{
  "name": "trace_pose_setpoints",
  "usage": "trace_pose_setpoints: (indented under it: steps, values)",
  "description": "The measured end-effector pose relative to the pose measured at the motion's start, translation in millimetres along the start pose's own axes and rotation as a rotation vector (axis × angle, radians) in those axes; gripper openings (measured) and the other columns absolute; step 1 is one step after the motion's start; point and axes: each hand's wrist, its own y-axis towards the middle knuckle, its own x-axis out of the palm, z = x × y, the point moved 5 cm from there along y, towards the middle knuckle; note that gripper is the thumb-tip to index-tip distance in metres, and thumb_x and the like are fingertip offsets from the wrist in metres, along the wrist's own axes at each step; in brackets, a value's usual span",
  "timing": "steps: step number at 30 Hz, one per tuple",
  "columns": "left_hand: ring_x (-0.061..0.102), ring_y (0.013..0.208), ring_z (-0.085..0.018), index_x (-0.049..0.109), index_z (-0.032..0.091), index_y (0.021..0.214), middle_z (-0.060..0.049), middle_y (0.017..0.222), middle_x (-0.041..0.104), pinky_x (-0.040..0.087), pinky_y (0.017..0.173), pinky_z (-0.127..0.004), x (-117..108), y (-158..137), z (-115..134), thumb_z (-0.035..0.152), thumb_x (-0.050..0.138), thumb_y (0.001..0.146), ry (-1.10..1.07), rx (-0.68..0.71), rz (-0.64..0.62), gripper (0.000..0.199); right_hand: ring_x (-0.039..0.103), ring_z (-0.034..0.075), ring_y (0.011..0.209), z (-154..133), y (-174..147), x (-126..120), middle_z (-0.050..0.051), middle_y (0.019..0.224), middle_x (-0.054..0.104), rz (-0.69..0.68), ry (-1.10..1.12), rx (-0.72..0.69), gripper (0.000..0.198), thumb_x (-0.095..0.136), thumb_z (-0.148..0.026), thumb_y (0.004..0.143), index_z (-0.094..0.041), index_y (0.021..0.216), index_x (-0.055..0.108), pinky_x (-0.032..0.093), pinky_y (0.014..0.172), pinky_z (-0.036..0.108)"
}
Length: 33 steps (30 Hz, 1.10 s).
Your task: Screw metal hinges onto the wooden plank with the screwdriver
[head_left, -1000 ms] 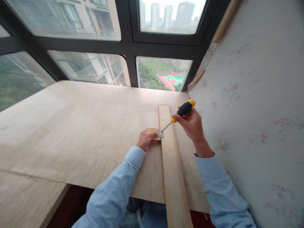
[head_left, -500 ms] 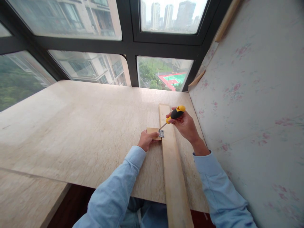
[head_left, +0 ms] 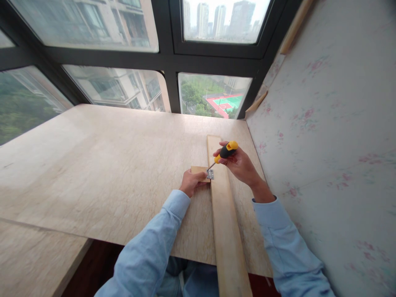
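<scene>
A yellow and black screwdriver (head_left: 228, 149) is gripped in my right hand (head_left: 242, 167), tilted with its tip down at the left side of a small metal hinge (head_left: 210, 174). The hinge spans the joint between a small wooden block (head_left: 198, 169) and a long wooden board (head_left: 227, 218). My left hand (head_left: 192, 181) is closed on the block, thumb on top near the hinge, the other fingers mostly hidden beneath. Whether the tip sits in a screw head is too small to make out.
The board lies on a beige marble-patterned sill (head_left: 123, 165) and juts past its front edge toward me. A floral-papered wall (head_left: 324, 123) rises close on the right. Dark-framed windows (head_left: 171, 62) stand behind the sill. A lower ledge (head_left: 34, 255) is at the left front.
The screwdriver handle and my right hand have shifted slightly down and to the left, with the fingers repositioned on the handle. My left hand, the block and the board have stayed in place.
</scene>
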Motion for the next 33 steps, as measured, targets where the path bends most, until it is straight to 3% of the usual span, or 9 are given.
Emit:
trace_pose_setpoints:
  steps: [5, 10, 12, 14, 18, 21, 24, 27, 33]
  values:
    - [0.069, 0.072, -0.02, 0.066, 0.01, 0.089, -0.009, 0.086, 0.073, 0.059, 0.062, -0.032, 0.4, -0.3, 0.3, 0.011, 0.078, 0.057, -0.003, 0.005, -0.004, 0.035, 0.069, 0.024, 0.107, -0.5, 1.3, 0.4, 0.007, 0.116, 0.07, 0.028, 0.006, -0.001, 0.054, 0.074, -0.045, 0.079, -0.027, 0.123, 0.049, 0.056, 0.095, 0.045]
    - [0.07, 0.073, -0.021, 0.067, 0.01, 0.089, -0.009, 0.086, 0.074, 0.059, 0.064, -0.033, 0.6, -1.2, 1.0, 0.013, 0.079, 0.057, 0.005, 0.012, -0.006, 0.035, 0.069, 0.024, 0.078, -3.4, -1.8, -2.9, 0.002, 0.085, 0.069, 0.313, -0.383, -0.001, 0.057, 0.081, -0.055, 0.067, -0.025, 0.107, 0.054, 0.058, 0.081, 0.044]
    - [0.07, 0.073, -0.021, 0.067, 0.011, 0.089, -0.009, 0.087, 0.074, 0.059, 0.064, -0.033, 0.8, -1.5, 1.1, 0.013, 0.079, 0.057, 0.01, 0.016, -0.007, 0.034, 0.067, 0.023, 0.078, -1.3, -3.1, -1.5, 0.002, 0.085, 0.067, 0.363, -0.448, -0.006, 0.061, 0.079, -0.058, 0.068, -0.025, 0.111, 0.052, 0.057, 0.082, 0.044]
    - [0.07, 0.073, -0.021, 0.067, 0.011, 0.088, -0.009, 0.086, 0.074, 0.059, 0.064, -0.033, 1.0, -1.5, 1.1, 0.013, 0.078, 0.057, 0.005, 0.016, -0.005, 0.033, 0.067, 0.023, 0.093, 2.6, -2.1, 1.3, 0.004, 0.101, 0.066, 0.311, -0.353, -0.033, 0.062, 0.072, -0.057, 0.077, -0.027, 0.124, 0.045, 0.055, 0.091, 0.044]
    - [0.07, 0.072, -0.021, 0.066, 0.012, 0.085, -0.007, 0.083, 0.074, 0.059, 0.065, -0.035, 1.2, -0.8, 0.6, 0.011, 0.079, 0.055, -0.01, 0.011, 0.001, 0.033, 0.054, 0.021, 0.129, 5.8, 1.2, 4.7, 0.006, 0.133, 0.058, 0.056, -0.023, -0.03, 0.07, 0.066, -0.05, 0.083, -0.035, 0.14, 0.028, 0.048, 0.106, 0.045]
    - [0.07, 0.072, -0.021, 0.066, 0.011, 0.086, -0.008, 0.084, 0.074, 0.059, 0.066, -0.036, 1.0, -0.4, 0.6, 0.011, 0.08, 0.054, -0.012, 0.01, 0.003, 0.035, 0.063, 0.025, 0.119, 1.9, 1.7, 3.1, 0.007, 0.123, 0.066, -0.003, 0.02, 0.03, 0.066, 0.07, -0.049, 0.081, -0.031, 0.136, 0.039, 0.051, 0.102, 0.048]
    - [0.07, 0.071, -0.021, 0.066, 0.011, 0.087, -0.009, 0.085, 0.074, 0.059, 0.066, -0.035, 0.7, -0.4, 0.5, 0.012, 0.08, 0.054, -0.011, 0.008, 0.001, 0.036, 0.07, 0.027, 0.096, -1.7, 0.9, -3.5, 0.007, 0.101, 0.071, 0.177, -0.212, 0.049, 0.065, 0.078, -0.05, 0.073, -0.024, 0.126, 0.051, 0.055, 0.093, 0.05]
    - [0.07, 0.071, -0.021, 0.065, 0.012, 0.088, -0.009, 0.085, 0.073, 0.059, 0.064, -0.034, 0.6, -0.6, 0.6, 0.012, 0.079, 0.055, -0.009, 0.014, -0.001, 0.035, 0.068, 0.028, 0.091, 1.4, -0.7, -5.8, 0.008, 0.097, 0.068, 0.308, -0.409, 0.065, 0.072, 0.079, -0.055, 0.07, -0.021, 0.126, 0.05, 0.055, 0.091, 0.052]
    - [0.07, 0.072, -0.021, 0.066, 0.011, 0.087, -0.008, 0.085, 0.074, 0.059, 0.066, -0.035, 0.9, -0.3, 0.2, 0.012, 0.08, 0.055, -0.008, 0.017, -0.006, 0.035, 0.056, 0.023, 0.127, 8.0, 2.2, 4.1, 0.007, 0.132, 0.06, 0.01, 0.012, 0.029, 0.075, 0.069, -0.054, 0.08, -0.033, 0.141, 0.031, 0.049, 0.105, 0.045]
